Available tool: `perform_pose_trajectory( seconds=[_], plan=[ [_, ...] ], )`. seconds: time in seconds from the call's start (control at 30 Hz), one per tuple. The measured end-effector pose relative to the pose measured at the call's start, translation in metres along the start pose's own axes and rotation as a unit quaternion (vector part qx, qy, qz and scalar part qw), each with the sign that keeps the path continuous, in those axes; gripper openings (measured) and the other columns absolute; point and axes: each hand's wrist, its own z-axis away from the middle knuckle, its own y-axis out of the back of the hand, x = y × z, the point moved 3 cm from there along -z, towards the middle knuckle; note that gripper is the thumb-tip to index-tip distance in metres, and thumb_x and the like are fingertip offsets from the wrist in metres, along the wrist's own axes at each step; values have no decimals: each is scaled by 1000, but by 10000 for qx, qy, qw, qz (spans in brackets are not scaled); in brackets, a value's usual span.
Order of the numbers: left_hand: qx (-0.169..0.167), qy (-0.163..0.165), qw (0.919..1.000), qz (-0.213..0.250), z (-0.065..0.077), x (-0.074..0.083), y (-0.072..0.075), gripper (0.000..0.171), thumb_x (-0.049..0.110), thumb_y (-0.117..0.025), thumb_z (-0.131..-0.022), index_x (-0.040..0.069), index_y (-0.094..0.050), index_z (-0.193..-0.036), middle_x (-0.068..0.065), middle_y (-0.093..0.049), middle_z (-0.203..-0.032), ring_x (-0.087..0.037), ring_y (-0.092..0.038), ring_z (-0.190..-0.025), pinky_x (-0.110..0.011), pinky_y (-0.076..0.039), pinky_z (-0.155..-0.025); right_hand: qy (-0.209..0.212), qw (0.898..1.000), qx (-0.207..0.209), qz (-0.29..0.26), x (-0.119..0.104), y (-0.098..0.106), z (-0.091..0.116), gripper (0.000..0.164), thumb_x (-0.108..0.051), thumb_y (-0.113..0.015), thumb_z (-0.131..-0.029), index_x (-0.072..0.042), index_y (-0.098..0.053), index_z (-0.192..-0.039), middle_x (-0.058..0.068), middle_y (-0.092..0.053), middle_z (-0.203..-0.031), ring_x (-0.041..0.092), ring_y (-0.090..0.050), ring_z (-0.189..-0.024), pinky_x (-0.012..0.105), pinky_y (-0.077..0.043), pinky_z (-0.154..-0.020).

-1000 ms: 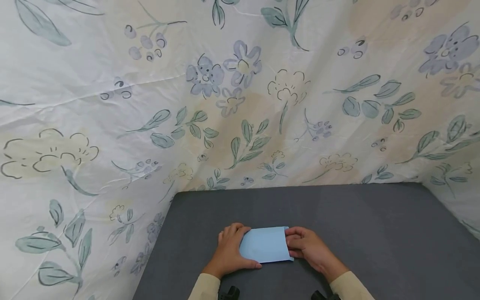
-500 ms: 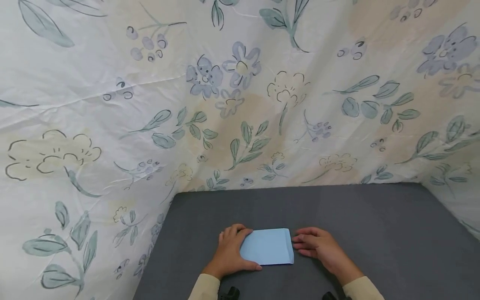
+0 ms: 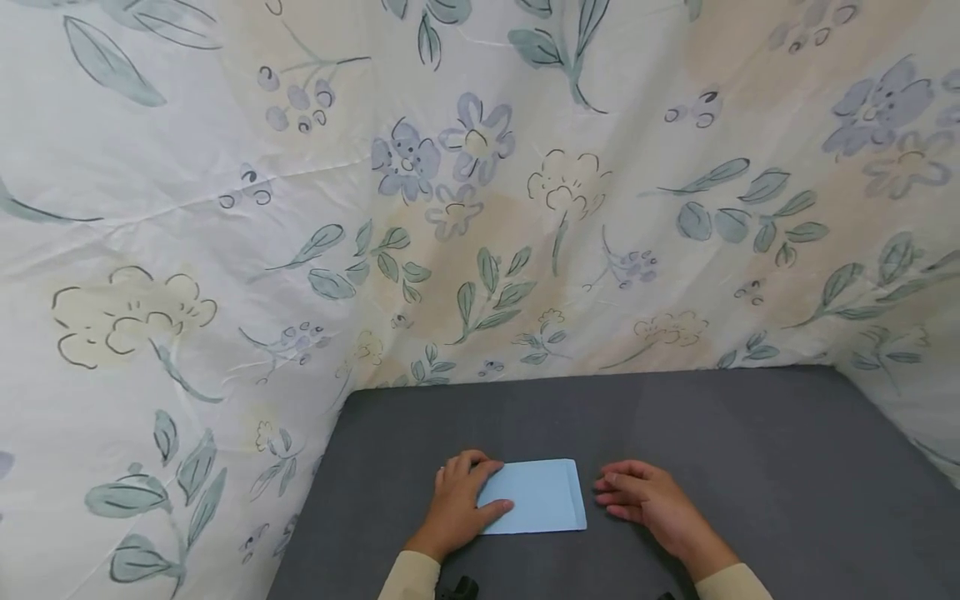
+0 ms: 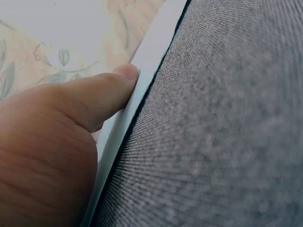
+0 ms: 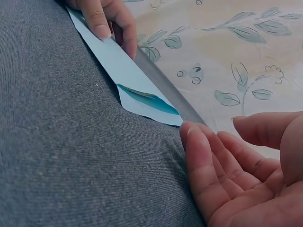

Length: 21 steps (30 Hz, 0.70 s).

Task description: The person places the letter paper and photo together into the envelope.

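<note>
A light blue paper envelope (image 3: 536,497) lies flat on the grey surface, its flap (image 5: 147,111) folded out at the right end. In the right wrist view the mouth gapes slightly, and a thin yellowish edge (image 5: 137,91) shows inside; what it belongs to is hidden. My left hand (image 3: 459,510) rests on the left end of the envelope, thumb (image 4: 111,87) laid on its top face and fingers along the far side. Just right of the flap, my right hand (image 3: 651,505) hovers with loosely bent fingers, apart from the paper and holding nothing.
A dark grey cloth-covered table (image 3: 750,450) spreads around the envelope. Floral-printed fabric (image 3: 570,217) hangs behind it and along both sides. Parts of dark wrist devices (image 3: 461,588) show at the lower frame edge.
My right hand has drawn away from the envelope's mouth to the right, and the flap end now lies uncovered. My left thumb has moved from the near edge onto the top face.
</note>
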Motion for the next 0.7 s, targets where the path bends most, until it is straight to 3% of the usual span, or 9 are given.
perform_pose_trajectory(
  seconds=[0.3, 0.5, 0.63, 0.7],
  plan=[
    [183, -59, 9996, -187, -4, 3, -2, 44, 41, -75, -105, 24, -71, -146, 2, -52, -140, -23, -46, -126, -58, -35, -104, 82, 9997, 172, 118, -4, 5, 8, 32, -17, -67, -111, 8, -67, -131, 12, -76, -114, 26, -76, -99, 38, -62, -83],
    [288, 11, 9996, 72, -6, 0, 4, 40, 36, -75, -106, 21, -74, -142, 2, -55, -138, -24, -48, -127, -61, -36, -105, 260, 9941, 822, 657, -14, 4, 11, 33, -17, -68, -110, 9, -67, -130, 13, -75, -113, 28, -73, -98, 39, -60, -82],
    [291, 132, 9990, 300, -5, -2, 8, 43, 43, -75, -105, 19, -75, -141, 0, -57, -139, -26, -50, -130, -65, -36, -108, 543, 9773, 1115, 1718, -24, 2, 15, 41, -25, -73, -108, 6, -67, -134, 13, -74, -119, 30, -71, -105, 41, -58, -85],
    [192, 207, 9990, 333, -2, -2, 9, 51, 51, -75, -103, 18, -74, -141, -3, -57, -142, -30, -50, -133, -68, -35, -109, 735, 9572, 1093, 2575, -28, 0, 18, 51, -33, -78, -105, 3, -66, -139, 13, -72, -127, 33, -69, -114, 46, -58, -89]
  ],
)
